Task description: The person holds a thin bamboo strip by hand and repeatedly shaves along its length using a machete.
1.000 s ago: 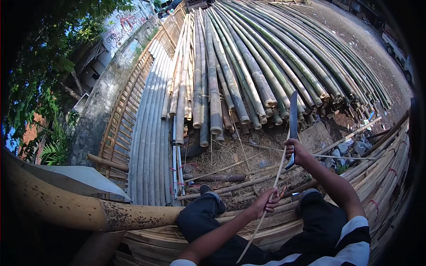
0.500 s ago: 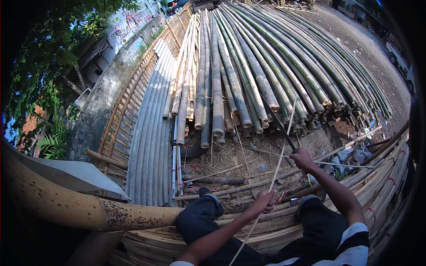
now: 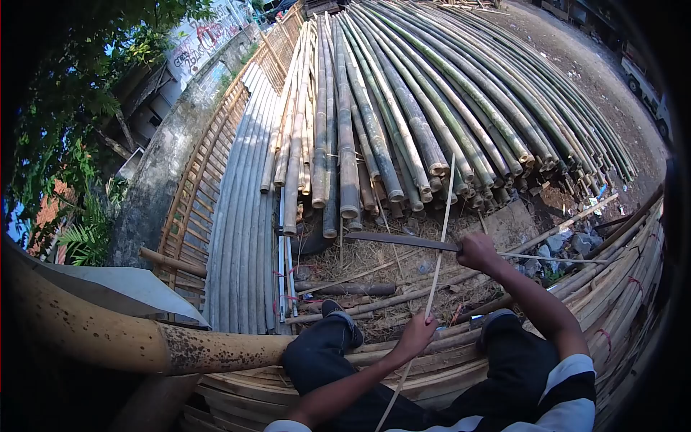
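Note:
My left hand (image 3: 417, 335) is closed round a long, thin bamboo strip (image 3: 435, 279), which slants from near my lap up toward the pole ends. My right hand (image 3: 478, 253) grips the handle of a machete (image 3: 399, 240). Its long dark blade points left, nearly level, and crosses the strip above my left hand. Whether blade and strip touch, I cannot tell. Both forearms reach out over my bent knees.
A big stack of bamboo poles (image 3: 410, 115) fans out ahead. Corrugated sheets (image 3: 241, 194) and a bamboo lattice (image 3: 188, 194) lie left. A thick spotted bamboo pole (image 3: 137, 340) ends by my left knee. Bundled split strips (image 3: 619, 302) lie at right and under me.
The machete has swung from pointing up and away to lying nearly level, tip to the left. My right hand has shifted slightly left, and the strip's upper end has moved left.

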A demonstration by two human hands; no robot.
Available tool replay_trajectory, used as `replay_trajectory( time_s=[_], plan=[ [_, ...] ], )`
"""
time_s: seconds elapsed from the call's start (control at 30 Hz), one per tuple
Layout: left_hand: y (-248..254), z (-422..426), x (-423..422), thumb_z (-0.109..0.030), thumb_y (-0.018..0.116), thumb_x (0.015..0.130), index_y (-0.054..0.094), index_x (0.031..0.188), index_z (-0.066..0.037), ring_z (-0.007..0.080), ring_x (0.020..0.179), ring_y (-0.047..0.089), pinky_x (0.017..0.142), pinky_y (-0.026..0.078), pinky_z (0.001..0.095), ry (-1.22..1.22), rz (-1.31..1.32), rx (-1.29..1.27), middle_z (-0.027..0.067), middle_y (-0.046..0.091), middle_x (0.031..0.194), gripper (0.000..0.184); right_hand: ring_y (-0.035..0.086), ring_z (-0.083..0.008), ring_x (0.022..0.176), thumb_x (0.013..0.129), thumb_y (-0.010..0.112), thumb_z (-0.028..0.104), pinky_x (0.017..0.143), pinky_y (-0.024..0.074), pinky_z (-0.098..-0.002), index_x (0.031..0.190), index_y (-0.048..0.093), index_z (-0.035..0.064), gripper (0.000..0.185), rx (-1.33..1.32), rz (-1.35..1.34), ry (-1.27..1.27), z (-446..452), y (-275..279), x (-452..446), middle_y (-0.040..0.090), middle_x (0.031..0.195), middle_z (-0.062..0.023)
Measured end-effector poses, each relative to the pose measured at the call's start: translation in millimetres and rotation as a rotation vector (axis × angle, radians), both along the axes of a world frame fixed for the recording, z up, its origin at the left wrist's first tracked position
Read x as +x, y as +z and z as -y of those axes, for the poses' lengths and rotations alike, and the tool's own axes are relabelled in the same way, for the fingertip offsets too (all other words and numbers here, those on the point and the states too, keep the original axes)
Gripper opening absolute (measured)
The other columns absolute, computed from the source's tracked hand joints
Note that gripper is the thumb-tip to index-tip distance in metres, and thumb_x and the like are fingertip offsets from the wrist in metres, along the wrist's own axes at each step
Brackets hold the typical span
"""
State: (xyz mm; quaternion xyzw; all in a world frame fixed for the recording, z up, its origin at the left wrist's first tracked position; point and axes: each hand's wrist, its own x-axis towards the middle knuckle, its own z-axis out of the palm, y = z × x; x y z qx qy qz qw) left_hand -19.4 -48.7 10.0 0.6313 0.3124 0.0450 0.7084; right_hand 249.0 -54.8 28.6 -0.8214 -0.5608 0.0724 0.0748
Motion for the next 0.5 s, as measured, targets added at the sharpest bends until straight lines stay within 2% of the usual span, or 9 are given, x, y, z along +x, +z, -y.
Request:
replay_trajectory(
  time_s=[0.03, 0.1, 0.17, 0.23, 0.27, 0.33, 0.37, 0.43, 0.5],
  plan=[
    [6.9, -0.6, 0.2, -0.019, 0.053, 0.093, 0.038, 0.079, -0.01, 0.0036, 0.04, 0.029, 0.036, 0.018, 0.0228, -0.017, 0.002, -0.002, -0.0062, 0.03, 0.055, 0.022, 0.063, -0.037, 0.065, 0.063, 0.061, 0.019, 0.063, 0.0511, -0.0461, 0.064, 0.065, 0.0016, 0.018, 0.022, -0.02, -0.197, -0.2, 0.2, 27.6, 0.061, 0.064, -0.0203],
    [24.6, -8.0, 0.3, -0.024, 0.049, 0.095, 0.035, 0.08, -0.011, 0.003, 0.04, 0.027, 0.035, 0.016, 0.0228, 0.035, -0.068, -0.466, -0.0063, 0.029, 0.055, 0.024, 0.063, -0.0407, 0.071, 0.065, 0.06, 0.019, 0.068, 0.0513, -0.0478, 0.072, 0.065, -0.0048, 0.025, 0.078, -0.041, -0.501, 11.4, -4.7, 82.0, 0.061, 0.07, -0.0272],
    [14.1, -22.7, 3.9, -0.039, 0.034, 0.099, 0.033, 0.08, -0.014, 0.0022, 0.04, 0.019, 0.034, 0.014, 0.0195, 0.051, 0.077, -0.84, -0.0064, 0.025, 0.055, 0.032, 0.062, -0.0417, 0.065, 0.063, 0.059, 0.022, 0.062, 0.0505, -0.0467, 0.07, 0.061, -0.0097, 0.032, 0.166, -0.047, -0.609, 37.2, -13.7, 127.0, 0.06, 0.069, -0.0282],
    [14.1, -35.6, 13.2, -0.041, 0.032, 0.1, 0.034, 0.08, -0.014, 0.0025, 0.04, 0.018, 0.033, 0.015, 0.0179, 0.021, 0.155, -0.91, -0.006, 0.025, 0.056, 0.033, 0.061, -0.0313, 0.051, 0.065, 0.06, 0.021, 0.051, 0.0487, -0.0408, 0.065, 0.059, -0.0071, 0.028, 0.267, -0.287, -0.672, 58.2, -18.0, 143.8, 0.059, 0.058, -0.0186],
    [15.2, -38.2, 16.7, -0.041, 0.032, 0.1, 0.034, 0.08, -0.014, 0.0025, 0.04, 0.018, 0.033, 0.015, 0.0179, 0.04, 0.164, -0.913, -0.006, 0.025, 0.056, 0.033, 0.061, -0.0313, 0.051, 0.065, 0.06, 0.021, 0.051, 0.0487, -0.0408, 0.065, 0.059, -0.0071, 0.028, 0.26, -0.288, -0.653, 59.6, -20.4, 141.6, 0.059, 0.058, -0.0186],
    [14.8, -41.0, 19.9, -0.041, 0.031, 0.1, 0.034, 0.08, -0.014, 0.0025, 0.04, 0.02, 0.033, 0.016, 0.017, 0.076, 0.197, -1.003, -0.0054, 0.025, 0.057, 0.033, 0.052, -0.0176, 0.041, 0.068, 0.06, 0.018, 0.041, 0.0415, -0.0322, 0.061, 0.054, -0.0001, 0.02, 0.386, -0.779, -0.87, 67.7, -10.1, 117.3, 0.051, 0.05, -0.0066],
    [14.7, -42.4, 20.2, -0.041, 0.031, 0.1, 0.034, 0.08, -0.014, 0.0025, 0.04, 0.02, 0.033, 0.016, 0.017, 0.092, 0.201, -1.002, -0.0054, 0.025, 0.057, 0.033, 0.052, -0.0176, 0.041, 0.068, 0.06, 0.018, 0.041, 0.0415, -0.0322, 0.061, 0.054, -0.0001, 0.02, 0.378, -0.785, -0.857, 66.4, -16.8, 110.0, 0.051, 0.05, -0.0066],
    [14.5, -42.9, 20.1, -0.042, 0.034, 0.099, 0.033, 0.079, -0.015, 0.0034, 0.041, 0.021, 0.033, 0.016, 0.019, 0.081, 0.188, -0.919, -0.0049, 0.027, 0.058, 0.034, 0.044, -0.0114, 0.038, 0.07, 0.06, 0.014, 0.036, 0.0352, -0.0274, 0.061, 0.049, 0.0055, 0.016, 0.44, -1.075, -0.816, 66.0, -27.4, 95.9, 0.044, 0.047, -0.0006],
    [16.6, -42.3, 20.9, -0.041, 0.035, 0.099, 0.034, 0.08, -0.014, 0.0036, 0.041, 0.022, 0.033, 0.017, 0.0191, 0.098, 0.175, -0.873, -0.005, 0.028, 0.058, 0.033, 0.045, -0.0123, 0.037, 0.07, 0.059, 0.012, 0.035, 0.0339, -0.0286, 0.06, 0.051, 0.004, 0.015, 0.394, -0.992, -0.682, 59.5, -33.1, 78.7, 0.047, 0.048, -0.0016]
  ],
)
